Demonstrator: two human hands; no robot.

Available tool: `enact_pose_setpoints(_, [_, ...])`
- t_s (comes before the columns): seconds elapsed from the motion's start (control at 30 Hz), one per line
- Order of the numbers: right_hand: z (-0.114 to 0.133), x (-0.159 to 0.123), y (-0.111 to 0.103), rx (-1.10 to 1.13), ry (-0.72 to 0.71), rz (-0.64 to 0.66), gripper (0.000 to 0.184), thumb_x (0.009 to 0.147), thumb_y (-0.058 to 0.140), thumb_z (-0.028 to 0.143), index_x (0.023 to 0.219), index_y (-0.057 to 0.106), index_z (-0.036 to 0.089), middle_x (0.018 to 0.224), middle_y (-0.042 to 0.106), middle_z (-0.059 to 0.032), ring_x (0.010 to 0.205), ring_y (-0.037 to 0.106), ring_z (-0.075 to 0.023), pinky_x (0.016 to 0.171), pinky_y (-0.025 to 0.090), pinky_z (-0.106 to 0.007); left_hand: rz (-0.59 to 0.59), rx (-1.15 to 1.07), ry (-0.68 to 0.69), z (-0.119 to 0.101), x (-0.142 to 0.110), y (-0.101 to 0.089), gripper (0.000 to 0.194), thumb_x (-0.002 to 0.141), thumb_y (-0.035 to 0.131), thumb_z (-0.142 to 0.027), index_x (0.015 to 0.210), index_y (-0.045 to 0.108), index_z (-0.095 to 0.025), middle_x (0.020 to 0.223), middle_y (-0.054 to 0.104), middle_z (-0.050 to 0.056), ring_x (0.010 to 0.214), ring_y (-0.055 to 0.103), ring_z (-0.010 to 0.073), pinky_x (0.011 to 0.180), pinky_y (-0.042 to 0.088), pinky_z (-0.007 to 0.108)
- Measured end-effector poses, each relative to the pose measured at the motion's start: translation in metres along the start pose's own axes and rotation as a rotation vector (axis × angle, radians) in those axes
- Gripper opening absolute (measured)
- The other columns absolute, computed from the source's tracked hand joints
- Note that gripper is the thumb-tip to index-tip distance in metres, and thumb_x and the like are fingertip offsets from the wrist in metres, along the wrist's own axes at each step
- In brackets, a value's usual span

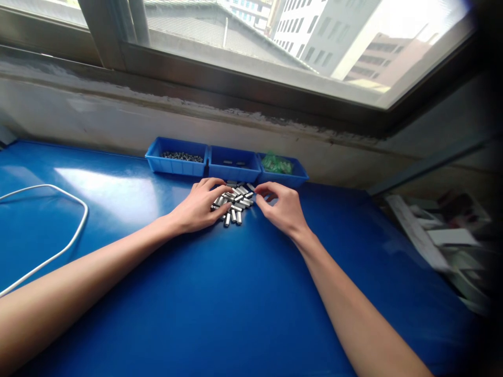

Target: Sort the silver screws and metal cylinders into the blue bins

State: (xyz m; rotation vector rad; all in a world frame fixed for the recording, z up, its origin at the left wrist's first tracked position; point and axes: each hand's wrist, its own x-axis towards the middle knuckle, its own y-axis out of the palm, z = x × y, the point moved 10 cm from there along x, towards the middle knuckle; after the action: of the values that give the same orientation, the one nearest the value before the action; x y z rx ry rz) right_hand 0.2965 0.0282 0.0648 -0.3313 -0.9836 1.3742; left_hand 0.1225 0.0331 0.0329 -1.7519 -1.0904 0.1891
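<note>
I see left hand (201, 205) fingers apart, can't tell right hand's (285, 207) pinch; metal pieces (238, 198) between, likely light, slick, best held mid-length.

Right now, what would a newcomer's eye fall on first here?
Probably the pile of shiny metal pieces on the blue table, between the left hand and the right hand. Just behind it, three blue bins stand in a row, bright green plastic in the rightmost. A window fills much of the top.

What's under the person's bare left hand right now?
Between the thumb and fingers of the bare left hand, short silver metallic-looking bars show, loosely piled on the glossy blue tabletop. Whatever lies directly beneath the palm is covered.
</note>
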Motion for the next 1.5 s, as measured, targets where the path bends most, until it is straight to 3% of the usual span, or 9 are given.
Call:
enact_pose_setpoints(0.17, [0.013,-0.006,0.017,-0.051,-0.145,0.228,0.013,0.079,0.066,0.019,0.091,0.071,0.020,0.090,0.072,-0.0048,0.079,0.065,-0.0186,0.072,0.051,-0.030,-0.021,-0.024,0.010,-0.002,0.000,-0.003,0.041,0.097,0.052,-0.045,0.131,0.063,-0.024,0.138,0.055,0.013,0.130,0.049,0.0309,0.114,0.039,0.051])
enact_pose_setpoints(0.37, [0.013,-0.006,0.023,-0.024,-0.162,0.278,0.013,0.086,0.067,0.026,0.098,0.070,0.020,0.094,0.074,-0.0051,0.084,0.067,-0.0198,0.079,0.052,-0.033,0.051,0.026,0.118,-0.018,-0.004,0.002,0.065,0.085,0.064,-0.068,0.139,0.059,-0.031,0.154,0.046,0.012,0.147,0.032,0.0377,0.120,0.027,0.058])
enact_pose_setpoints(0.63, [0.006,-0.004,0.026,0.148,-0.075,0.259,0.018,0.084,0.071,0.026,0.100,0.074,0.019,0.092,0.075,-0.0050,0.079,0.069,-0.0187,0.075,0.056,-0.031,0.062,0.034,0.072,-0.009,-0.002,0.007,0.065,0.086,0.064,-0.068,0.139,0.059,-0.030,0.154,0.045,0.012,0.146,0.032,0.0374,0.118,0.030,0.059])
enact_pose_setpoints(0.9, [-0.010,-0.003,0.017,0.247,0.030,0.101,0.022,0.082,0.076,0.033,0.100,0.078,0.020,0.098,0.078,-0.0058,0.084,0.073,-0.0213,0.080,0.059,-0.034,0.049,0.015,0.041,-0.007,-0.001,0.005,0.066,0.085,0.065,-0.068,0.138,0.059,-0.029,0.151,0.047,0.013,0.142,0.037,0.0362,0.116,0.034,0.058])
enact_pose_setpoints(1.03, [-0.015,-0.002,0.014,0.507,0.132,0.032,0.028,0.077,0.082,0.039,0.097,0.077,0.020,0.096,0.079,-0.0052,0.083,0.074,-0.0209,0.081,0.061,-0.034,0.037,0.003,0.026,-0.008,0.000,0.002,0.071,0.086,0.061,-0.072,0.140,0.057,-0.025,0.150,0.049,0.014,0.139,0.040,0.0354,0.116,0.034,0.057])
enact_pose_setpoints(1.2, [-0.013,0.006,0.025,0.786,0.270,0.008,0.028,0.071,0.086,0.040,0.085,0.075,0.018,0.077,0.076,-0.0026,0.065,0.070,-0.0154,0.064,0.058,-0.027,0.035,0.001,0.007,-0.009,0.001,-0.001,0.058,0.097,0.051,-0.062,0.138,0.058,-0.022,0.148,0.051,0.014,0.138,0.042,0.0329,0.115,0.035,0.054])
enact_pose_setpoints(1.3, [-0.019,0.020,0.020,0.852,0.340,-0.132,0.029,0.067,0.088,0.036,0.086,0.074,0.020,0.079,0.077,-0.0019,0.070,0.073,-0.0160,0.068,0.060,-0.027,0.037,0.001,0.005,-0.008,0.001,-0.001,0.054,0.099,0.048,-0.059,0.139,0.058,-0.024,0.147,0.051,0.013,0.138,0.042,0.0325,0.115,0.035,0.053])
enact_pose_setpoints(1.5, [-0.024,0.050,0.013,0.759,0.249,-0.266,0.028,0.074,0.081,0.036,0.096,0.070,0.023,0.092,0.078,-0.0018,0.091,0.076,-0.0206,0.085,0.062,-0.035,0.031,0.010,0.009,-0.006,0.002,0.001,0.052,0.101,0.045,-0.057,0.139,0.058,-0.024,0.147,0.050,0.013,0.138,0.042,0.0320,0.116,0.035,0.053])
